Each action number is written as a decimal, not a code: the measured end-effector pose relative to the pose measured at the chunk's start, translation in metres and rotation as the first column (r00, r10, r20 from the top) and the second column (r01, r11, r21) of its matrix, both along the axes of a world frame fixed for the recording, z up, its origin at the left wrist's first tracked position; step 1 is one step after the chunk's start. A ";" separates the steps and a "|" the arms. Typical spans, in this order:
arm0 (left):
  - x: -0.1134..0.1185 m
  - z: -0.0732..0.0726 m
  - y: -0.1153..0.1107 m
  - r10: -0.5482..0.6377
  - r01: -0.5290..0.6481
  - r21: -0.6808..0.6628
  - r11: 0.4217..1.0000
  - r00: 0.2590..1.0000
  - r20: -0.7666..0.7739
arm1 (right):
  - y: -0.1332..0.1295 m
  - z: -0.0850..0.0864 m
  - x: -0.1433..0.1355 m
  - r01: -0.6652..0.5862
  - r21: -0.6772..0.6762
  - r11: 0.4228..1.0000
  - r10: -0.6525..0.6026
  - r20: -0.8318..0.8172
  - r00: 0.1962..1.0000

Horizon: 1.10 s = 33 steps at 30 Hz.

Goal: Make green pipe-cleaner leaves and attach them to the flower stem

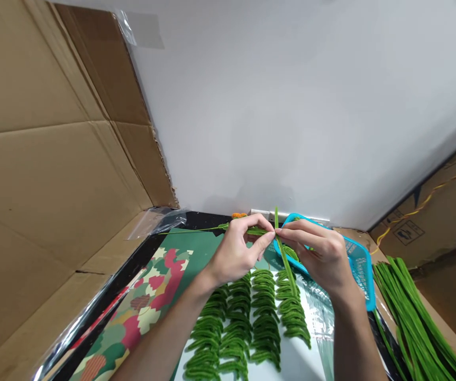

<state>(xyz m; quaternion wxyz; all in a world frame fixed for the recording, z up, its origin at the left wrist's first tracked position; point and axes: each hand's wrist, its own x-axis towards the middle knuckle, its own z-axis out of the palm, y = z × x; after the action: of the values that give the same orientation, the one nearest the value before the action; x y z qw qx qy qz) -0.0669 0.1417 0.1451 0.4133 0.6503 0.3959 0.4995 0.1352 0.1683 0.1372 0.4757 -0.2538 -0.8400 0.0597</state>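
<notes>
My left hand point(247, 243) pinches a green fuzzy piece with a thin stem that stretches out to the left. Its fingertips meet those of my right hand point(315, 246), which pinches a long green fuzzy strip point(285, 259). The strip crosses between the hands, its top end pointing up and its lower end hanging over the rows. Below the hands, rows of curved green fuzzy pieces point(265, 317) lie on a white sheet point(299, 365).
A blue basket point(366, 270) with green pieces stands behind my right hand. Long green stems point(418, 323) lie at the right. Patterned paper point(144, 307) covers the left side. Cardboard point(53, 159) and a pale wall point(291, 106) enclose the table.
</notes>
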 end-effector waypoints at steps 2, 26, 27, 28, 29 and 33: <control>0.002 -0.002 -0.001 0.051 -0.043 0.097 0.994 0.996 -0.076 | -0.001 0.001 0.000 0.002 -0.019 1.000 -0.002 -0.009 1.000; 0.008 -0.024 0.008 0.344 -0.126 0.677 0.725 0.918 -0.197 | -0.009 0.015 -0.014 -0.141 -0.593 0.793 -0.008 -0.242 0.970; 0.008 -0.022 0.009 0.301 -0.152 0.580 0.800 0.939 -0.169 | -0.009 0.015 -0.015 -0.101 -0.560 0.822 -0.024 -0.211 0.977; 0.009 -0.021 0.009 0.255 -0.157 0.477 0.865 0.956 -0.148 | -0.009 0.015 -0.016 -0.069 -0.531 0.844 -0.030 -0.176 0.984; 0.008 -0.020 0.009 0.205 -0.143 0.376 0.916 0.970 -0.131 | -0.008 0.014 -0.016 -0.052 -0.508 0.860 -0.025 -0.144 0.989; 0.005 -0.017 0.006 0.060 -0.050 0.112 0.992 0.994 -0.092 | -0.004 0.012 -0.011 -0.047 -0.461 0.886 0.014 -0.076 0.997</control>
<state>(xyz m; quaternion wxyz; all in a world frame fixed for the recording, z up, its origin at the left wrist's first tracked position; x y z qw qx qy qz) -0.0623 0.1481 0.1282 0.3438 0.6839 0.4050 0.5000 0.1243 0.1640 0.1490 0.4298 -0.3443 -0.7883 0.2744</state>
